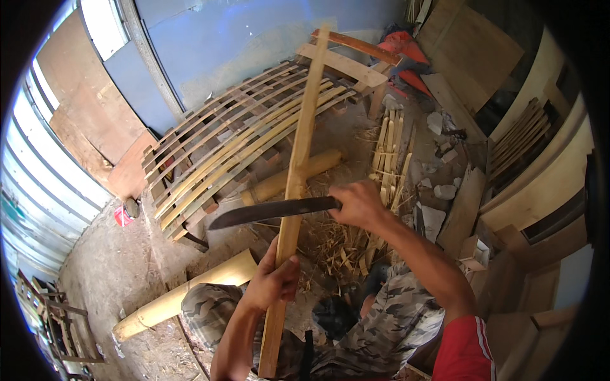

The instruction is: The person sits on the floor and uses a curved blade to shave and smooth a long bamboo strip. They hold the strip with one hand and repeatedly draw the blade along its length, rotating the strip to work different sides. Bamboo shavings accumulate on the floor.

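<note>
My left hand (274, 279) is closed around a long, pale bamboo strip (298, 162) that stands tilted up and away from my lap. In my right hand (359, 204) is the handle of a machete (270, 213). Its dark blade points left and crosses the strip a little above my left hand; whether the edge touches the strip I cannot tell. The strip's lower end passes down between my camouflage-clad legs. Most of the machete's handle is hidden by my fingers.
A slatted bamboo frame (241, 146) lies beyond on the left. Split bamboo poles (190, 295) (295, 176) rest on the floor. Shavings (340, 244) and a bundle of strips (387, 155) lie ahead right. A wooden bench (346, 60) stands at the back; rubble (445, 190) lies right.
</note>
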{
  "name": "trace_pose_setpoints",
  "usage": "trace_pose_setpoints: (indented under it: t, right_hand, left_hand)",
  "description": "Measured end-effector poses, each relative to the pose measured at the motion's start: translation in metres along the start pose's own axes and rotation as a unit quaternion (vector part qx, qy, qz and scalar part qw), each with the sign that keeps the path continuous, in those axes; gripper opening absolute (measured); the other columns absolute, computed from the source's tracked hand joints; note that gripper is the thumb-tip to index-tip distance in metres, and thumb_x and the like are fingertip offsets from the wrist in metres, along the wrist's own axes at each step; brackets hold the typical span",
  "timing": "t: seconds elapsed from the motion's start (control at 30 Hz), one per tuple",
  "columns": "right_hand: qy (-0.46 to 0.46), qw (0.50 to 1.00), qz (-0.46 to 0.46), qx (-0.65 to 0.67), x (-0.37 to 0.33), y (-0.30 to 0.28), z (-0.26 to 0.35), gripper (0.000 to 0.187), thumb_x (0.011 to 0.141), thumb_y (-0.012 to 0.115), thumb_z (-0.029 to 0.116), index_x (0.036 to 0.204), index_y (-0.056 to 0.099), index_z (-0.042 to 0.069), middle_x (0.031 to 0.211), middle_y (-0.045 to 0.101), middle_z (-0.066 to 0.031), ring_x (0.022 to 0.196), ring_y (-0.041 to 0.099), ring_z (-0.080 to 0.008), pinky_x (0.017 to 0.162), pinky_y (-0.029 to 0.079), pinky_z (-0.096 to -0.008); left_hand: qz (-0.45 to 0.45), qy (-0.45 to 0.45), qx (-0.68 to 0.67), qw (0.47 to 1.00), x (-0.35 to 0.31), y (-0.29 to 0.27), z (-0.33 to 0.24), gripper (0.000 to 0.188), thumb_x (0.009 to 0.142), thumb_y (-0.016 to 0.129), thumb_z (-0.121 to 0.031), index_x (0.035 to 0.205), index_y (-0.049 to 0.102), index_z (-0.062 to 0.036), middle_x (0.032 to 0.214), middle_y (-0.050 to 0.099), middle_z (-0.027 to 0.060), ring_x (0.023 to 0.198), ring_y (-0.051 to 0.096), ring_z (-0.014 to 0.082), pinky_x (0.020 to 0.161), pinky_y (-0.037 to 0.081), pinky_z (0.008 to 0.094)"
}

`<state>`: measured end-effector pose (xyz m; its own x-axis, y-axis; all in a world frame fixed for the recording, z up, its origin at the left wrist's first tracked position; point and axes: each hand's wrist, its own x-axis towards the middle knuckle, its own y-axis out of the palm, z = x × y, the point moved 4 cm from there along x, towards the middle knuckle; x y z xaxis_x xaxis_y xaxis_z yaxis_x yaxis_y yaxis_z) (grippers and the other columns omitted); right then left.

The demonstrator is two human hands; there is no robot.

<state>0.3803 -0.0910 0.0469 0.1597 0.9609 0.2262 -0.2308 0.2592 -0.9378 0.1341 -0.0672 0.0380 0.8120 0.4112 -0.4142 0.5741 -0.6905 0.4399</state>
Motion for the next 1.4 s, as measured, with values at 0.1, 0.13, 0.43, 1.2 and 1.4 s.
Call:
trace_pose_setpoints:
  t: [0.1, 0.13, 0.43, 1.2, 1.4]
  right_hand:
    - [-0.104, 0.990, -0.077, -0.051, -0.010, 0.001, 0.014, 0.023, 0.069, 0.078, 0.028, 0.083, 0.068, 0.013, 0.065, 0.064, -0.0059, 0.060, 0.066, -0.0246, 0.058, 0.053, -0.0398]
    - [-0.157, 0.979, -0.111, -0.060, -0.012, 0.000, 0.019, 0.021, 0.068, 0.079, 0.026, 0.080, 0.068, 0.013, 0.062, 0.064, -0.0054, 0.056, 0.064, -0.0236, 0.055, 0.052, -0.0378]
    - [-0.094, 0.990, -0.094, -0.040, -0.004, -0.004, -0.006, 0.015, 0.076, 0.074, 0.026, 0.082, 0.069, 0.014, 0.056, 0.059, -0.0045, 0.047, 0.059, -0.0221, 0.048, 0.050, -0.0376]
    - [0.213, 0.692, -0.231, 0.650, -0.003, -0.035, -0.045, 0.033, 0.085, 0.079, 0.027, 0.078, 0.052, 0.011, 0.071, 0.063, -0.0049, 0.047, 0.053, -0.0128, 0.044, 0.043, -0.0290]
    - [0.137, 0.658, -0.237, 0.701, -0.012, -0.039, -0.039, 0.030, 0.086, 0.077, 0.013, 0.079, 0.049, 0.013, 0.071, 0.060, -0.0025, 0.055, 0.058, -0.0141, 0.052, 0.047, -0.0299]
  left_hand:
    - [-0.011, -0.014, -0.013, 1.000, 0.001, -0.002, 0.005, 0.058, 0.103, 0.049, -0.016, 0.153, 0.023, -0.0304, 0.068, 0.035, -0.0042, 0.049, 0.034, 0.0070, 0.044, 0.032, 0.0255]
    - [-0.014, -0.023, -0.013, 1.000, 0.001, -0.004, 0.006, 0.058, 0.103, 0.050, -0.017, 0.153, 0.023, -0.0304, 0.068, 0.035, -0.0042, 0.049, 0.034, 0.0070, 0.044, 0.032, 0.0254]
    - [0.027, -0.037, 0.001, 0.999, 0.000, 0.009, 0.007, 0.060, 0.103, 0.052, -0.017, 0.153, 0.022, -0.0310, 0.070, 0.036, -0.0045, 0.052, 0.036, 0.0068, 0.045, 0.033, 0.0245]
    - [0.135, 0.009, 0.019, 0.991, 0.000, 0.014, 0.014, 0.061, 0.101, 0.054, -0.017, 0.153, 0.021, -0.0191, 0.067, 0.045, 0.0011, 0.048, 0.046, 0.0117, 0.044, 0.044, 0.0272]
    - [0.143, 0.015, 0.091, 0.985, -0.008, 0.029, 0.023, 0.056, 0.102, 0.052, -0.019, 0.151, 0.025, -0.0113, 0.076, 0.052, 0.0041, 0.059, 0.054, 0.0136, 0.052, 0.047, 0.0275]
